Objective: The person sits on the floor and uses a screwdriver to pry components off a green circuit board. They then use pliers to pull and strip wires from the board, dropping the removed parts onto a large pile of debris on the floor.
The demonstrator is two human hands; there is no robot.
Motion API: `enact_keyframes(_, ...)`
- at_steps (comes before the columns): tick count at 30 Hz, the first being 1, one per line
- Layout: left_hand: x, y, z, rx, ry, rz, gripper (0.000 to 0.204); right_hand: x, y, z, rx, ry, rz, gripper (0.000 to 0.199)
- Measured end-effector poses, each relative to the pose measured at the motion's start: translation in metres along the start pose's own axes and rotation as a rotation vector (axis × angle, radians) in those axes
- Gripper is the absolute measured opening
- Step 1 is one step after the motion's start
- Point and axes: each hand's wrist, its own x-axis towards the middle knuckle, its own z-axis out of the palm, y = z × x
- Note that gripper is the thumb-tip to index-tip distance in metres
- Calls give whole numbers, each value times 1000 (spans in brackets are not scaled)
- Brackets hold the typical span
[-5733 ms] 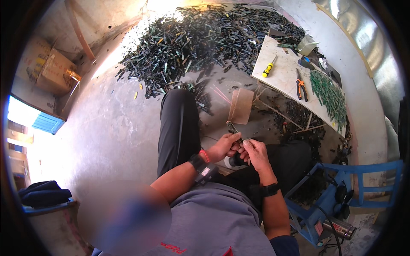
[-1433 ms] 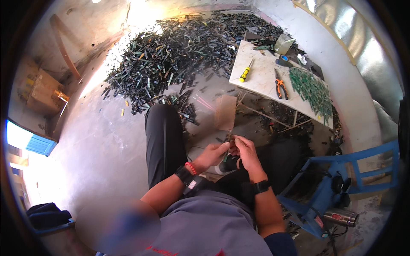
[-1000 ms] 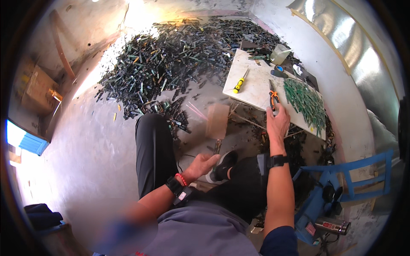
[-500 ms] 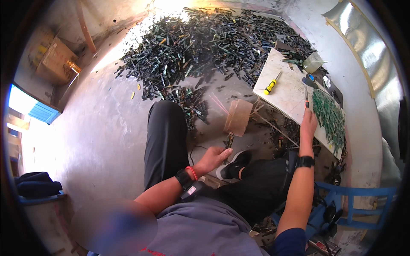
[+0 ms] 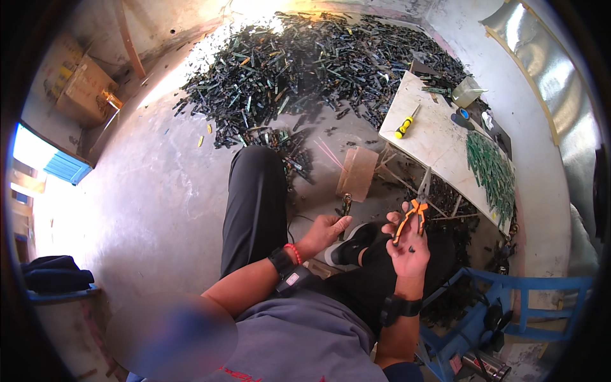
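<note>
My left hand is closed on a narrow dark strip, perhaps a circuit board piece, which points away from me above my shoe. To its right, over my thigh, my right hand is turned palm up with pliers in it. Their orange handles lie across the fingers, and the grey jaws point away, toward the table. A brown cardboard piece stands just beyond the left hand's strip.
A low white table at the right bears a yellow screwdriver, a heap of green strips and a translucent container. A large pile of dark strips covers the far floor. A blue chair stands at lower right.
My right hand has lifted the pliers off the table and brought them left and nearer, over my thigh. The left hand has barely moved and keeps its strip.
</note>
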Motion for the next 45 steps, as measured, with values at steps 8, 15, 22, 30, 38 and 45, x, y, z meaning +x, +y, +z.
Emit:
enact_keyframes(8,-3,3,0,43,9,35,52,-10,23,9,-271,133,297,26)
enact_keyframes(15,1,-4,-1,69,37,31,43,-15,60,-13,-1525,198,116,44)
enact_keyframes(22,3,-7,-2,152,87,83,48,-12,53,2,-1784,199,191,54)
enact_keyframes(30,7,-18,-3,339,158,151,49,-12,58,4,-1863,165,206,54)
enact_keyframes(38,4,-15,1,492,233,197,49,-14,67,5,-1908,189,201,52)
enact_keyframes(45,0,-9,2,576,234,196,49,-13,70,5,-1924,189,221,49)
